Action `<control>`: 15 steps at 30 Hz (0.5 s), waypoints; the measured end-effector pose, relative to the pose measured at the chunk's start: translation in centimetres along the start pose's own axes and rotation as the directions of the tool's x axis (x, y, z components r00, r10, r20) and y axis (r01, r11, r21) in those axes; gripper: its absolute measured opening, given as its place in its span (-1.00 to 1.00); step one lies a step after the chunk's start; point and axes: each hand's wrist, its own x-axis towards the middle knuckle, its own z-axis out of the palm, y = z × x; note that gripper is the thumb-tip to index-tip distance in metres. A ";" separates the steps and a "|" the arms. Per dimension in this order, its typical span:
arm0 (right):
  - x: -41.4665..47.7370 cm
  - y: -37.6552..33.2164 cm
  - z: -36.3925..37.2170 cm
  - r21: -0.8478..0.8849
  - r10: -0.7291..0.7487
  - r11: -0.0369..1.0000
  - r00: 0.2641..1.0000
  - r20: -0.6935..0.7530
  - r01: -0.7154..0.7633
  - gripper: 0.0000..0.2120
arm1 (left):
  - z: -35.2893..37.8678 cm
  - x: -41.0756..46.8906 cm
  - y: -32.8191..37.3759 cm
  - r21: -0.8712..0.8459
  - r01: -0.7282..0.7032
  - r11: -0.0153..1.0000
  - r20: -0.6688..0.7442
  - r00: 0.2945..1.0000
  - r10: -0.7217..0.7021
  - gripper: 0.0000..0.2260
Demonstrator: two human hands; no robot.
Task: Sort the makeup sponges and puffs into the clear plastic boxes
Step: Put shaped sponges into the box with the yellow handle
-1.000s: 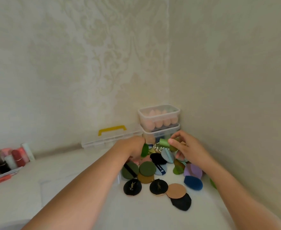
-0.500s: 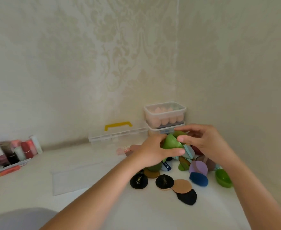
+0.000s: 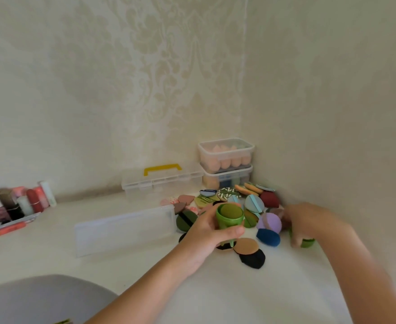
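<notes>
Fingers (image 3: 227, 231) of the left hand (image 3: 206, 232) wrap snugly round a glossy green plastic holder (image 3: 227, 222), held upright above the table (image 3: 134, 272), its mouth tipped toward the person and plugged by a matte olive sponge (image 3: 229, 209). The blurred right hand (image 3: 309, 220) touches a green shell (image 3: 308, 242) near the wall, its grip too blurred to tell. Flat round puffs (image 3: 270, 222) lie heaped behind, before two stacked clear boxes (image 3: 226, 157).

Home vanity corner, damask wallpaper (image 3: 145, 66), cosmetics bottles (image 3: 29, 202), white tabletop (image 3: 52, 253)
</notes>
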 end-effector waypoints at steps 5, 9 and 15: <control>-0.5 0.1 0.2 -0.017 0.046 0.999 0.999 -0.014 -0.047 -0.46 | -0.6 -0.7 0.0 0.010 0.026 1.000 -0.015 1.000 -0.026 -0.43; -2.1 -0.6 -1.8 0.063 -0.001 0.998 0.999 -0.050 0.004 -0.47 | -1.0 -1.4 0.5 -0.001 0.011 1.000 -0.012 1.000 -0.011 -0.49; -5.6 -3.1 -7.3 0.361 -0.291 0.842 0.901 -0.321 0.401 -0.57 | -3.7 -3.0 5.2 -0.049 -0.104 0.993 0.033 0.994 0.106 -0.54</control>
